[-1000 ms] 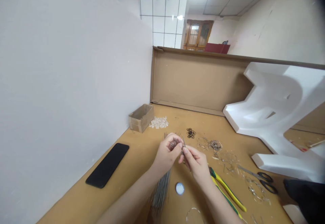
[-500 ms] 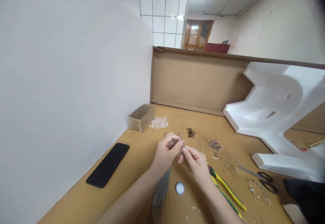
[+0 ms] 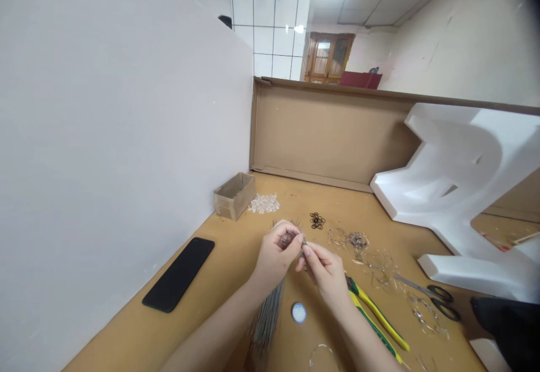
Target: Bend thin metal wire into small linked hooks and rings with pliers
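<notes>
1. The left hand [image 3: 276,254] and the right hand [image 3: 324,265] are together near the middle of the table [image 3: 236,259], their fingertips meeting.
2. Both hands pinch at a thin grey wire [image 3: 304,241] between thumb and fingers; its ends are too small and too covered to make out. The left fingers are curled, with more thin, dark strands showing inside them.
3. A bundle of straight grey wires [image 3: 268,318] lies on the table under the left hand and wrist, running from near to far, its far tips showing beyond the fingers.
4. A round white lid [image 3: 299,313] with a bluish rim lies between the bundle and the right forearm.
5. Pliers [image 3: 383,318] with yellow and green handles lie just right of the right forearm, partly hidden by it.
6. Farther right are loose wire loops [image 3: 379,265] and scissors [image 3: 417,286] with dark handles.
7. Beyond the hands sits a small heap of black rings [image 3: 317,221]; to its left is a pile of clear bits [image 3: 264,203], next to a small open cardboard box [image 3: 225,209].
8. A black phone [image 3: 179,274] lies on the left, near a tall white panel [image 3: 126,107].
9. A large white foam piece [image 3: 455,130] stands on the far right, in front of a cardboard wall [image 3: 316,130].
</notes>
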{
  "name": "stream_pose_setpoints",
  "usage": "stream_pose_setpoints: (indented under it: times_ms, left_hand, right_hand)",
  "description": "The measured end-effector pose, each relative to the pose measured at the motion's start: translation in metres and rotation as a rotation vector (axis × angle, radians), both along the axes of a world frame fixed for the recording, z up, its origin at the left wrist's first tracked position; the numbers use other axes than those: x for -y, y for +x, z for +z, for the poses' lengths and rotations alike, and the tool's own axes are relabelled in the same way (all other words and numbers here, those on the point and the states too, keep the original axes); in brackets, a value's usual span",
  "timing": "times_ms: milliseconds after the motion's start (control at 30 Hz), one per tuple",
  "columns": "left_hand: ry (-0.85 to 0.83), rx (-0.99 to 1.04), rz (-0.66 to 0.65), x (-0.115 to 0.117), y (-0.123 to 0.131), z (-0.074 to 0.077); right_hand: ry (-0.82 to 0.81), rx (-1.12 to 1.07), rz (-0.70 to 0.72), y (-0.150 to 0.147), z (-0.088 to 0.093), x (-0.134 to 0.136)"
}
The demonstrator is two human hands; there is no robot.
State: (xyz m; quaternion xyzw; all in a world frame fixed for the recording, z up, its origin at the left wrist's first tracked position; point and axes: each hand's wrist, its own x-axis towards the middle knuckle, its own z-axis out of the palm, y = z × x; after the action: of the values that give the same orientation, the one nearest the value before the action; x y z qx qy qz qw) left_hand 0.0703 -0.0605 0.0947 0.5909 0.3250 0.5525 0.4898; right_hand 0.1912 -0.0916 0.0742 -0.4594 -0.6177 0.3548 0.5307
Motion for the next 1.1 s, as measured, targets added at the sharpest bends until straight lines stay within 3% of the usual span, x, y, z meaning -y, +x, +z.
stream_pose_setpoints:
  times_ms: [267,633,833,1100]
  left_hand:
    - [-0.039,0.048,-0.041,0.0,0.003,-0.002]
    - [-0.023,0.041,0.016,-0.003,0.01,-0.013]
    - [-0.18,0.247,-0.091,-0.001,0.017,-0.019]
    - [-0.112,0.337,-0.061,0.006,0.019,-0.025]
  right_hand:
    - [-0.034,-0.095,-0.017,0.0,-0.003,0.001]
    - [0.037,-0.015,-0.194,-0.01,-0.009,0.001]
    - [0.093,0.04,-0.199,-0.011,-0.012,0.003]
    - [0.078,0.011,-0.173,-0.016,-0.019,0.005]
